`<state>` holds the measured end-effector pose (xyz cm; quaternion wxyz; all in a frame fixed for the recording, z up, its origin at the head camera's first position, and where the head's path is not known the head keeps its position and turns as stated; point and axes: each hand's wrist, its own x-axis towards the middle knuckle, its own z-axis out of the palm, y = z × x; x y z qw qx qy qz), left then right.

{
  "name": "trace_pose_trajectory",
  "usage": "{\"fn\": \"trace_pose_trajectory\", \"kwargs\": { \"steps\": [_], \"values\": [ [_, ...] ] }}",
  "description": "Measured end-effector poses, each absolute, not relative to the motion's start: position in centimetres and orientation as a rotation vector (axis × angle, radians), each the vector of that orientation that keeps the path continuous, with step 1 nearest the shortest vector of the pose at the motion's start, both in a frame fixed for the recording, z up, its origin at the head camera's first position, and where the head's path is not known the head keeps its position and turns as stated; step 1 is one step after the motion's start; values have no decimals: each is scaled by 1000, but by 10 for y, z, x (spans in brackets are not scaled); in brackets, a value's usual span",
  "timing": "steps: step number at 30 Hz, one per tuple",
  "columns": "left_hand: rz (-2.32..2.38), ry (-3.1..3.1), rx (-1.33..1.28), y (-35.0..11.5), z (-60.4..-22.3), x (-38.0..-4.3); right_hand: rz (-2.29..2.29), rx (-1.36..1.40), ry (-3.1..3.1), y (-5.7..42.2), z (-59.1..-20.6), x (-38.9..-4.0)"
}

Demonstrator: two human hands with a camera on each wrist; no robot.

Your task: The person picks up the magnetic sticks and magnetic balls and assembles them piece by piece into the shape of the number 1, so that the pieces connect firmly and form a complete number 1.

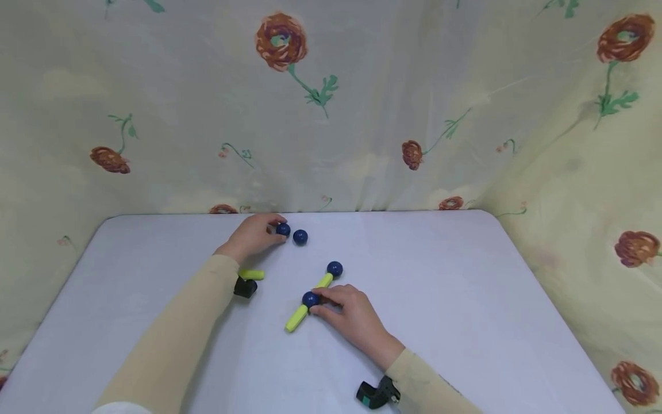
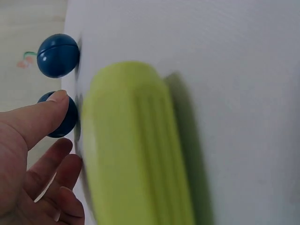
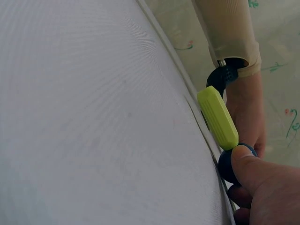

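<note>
Left sleeve [image 1: 178,325] partly hides 1 loose rod [image 1: 254,275]. Left hand [image 1: 252,237], fingers parted just enough, pinches 1 blue ball [image 1: 283,229] near the white table [image 1: 450,299]'s far edge; right hand [image 1: 357,319] likewise pinches the joint ball [image 1: 310,299] between 2 yellow-green rods [image 1: 296,319]. Floral cloth [image 1: 362,167] behind, cut off above.

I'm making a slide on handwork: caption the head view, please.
Left grip holds a glossy dark-blue ball; right grip holds a matching ball between yellow-green rods.

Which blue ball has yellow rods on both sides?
The blue ball pinched by the right hand. The chain's end ball touches one yellow rod; two balls by the left hand touch none.
</note>
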<state>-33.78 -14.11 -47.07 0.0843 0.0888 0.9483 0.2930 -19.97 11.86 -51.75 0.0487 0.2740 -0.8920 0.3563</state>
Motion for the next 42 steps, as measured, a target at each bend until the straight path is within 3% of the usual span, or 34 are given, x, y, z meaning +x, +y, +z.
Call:
{"fn": "trace_pose_trajectory", "kwargs": {
  "steps": [11, 42],
  "values": [
    [953, 2864, 207, -149, -471, -331, 1082, 829, -2722, 118, -517, -199],
    [1212, 2778, -12, -182, -452, -254, 1073, 820, -2729, 118, -518, -200]
  ]
}}
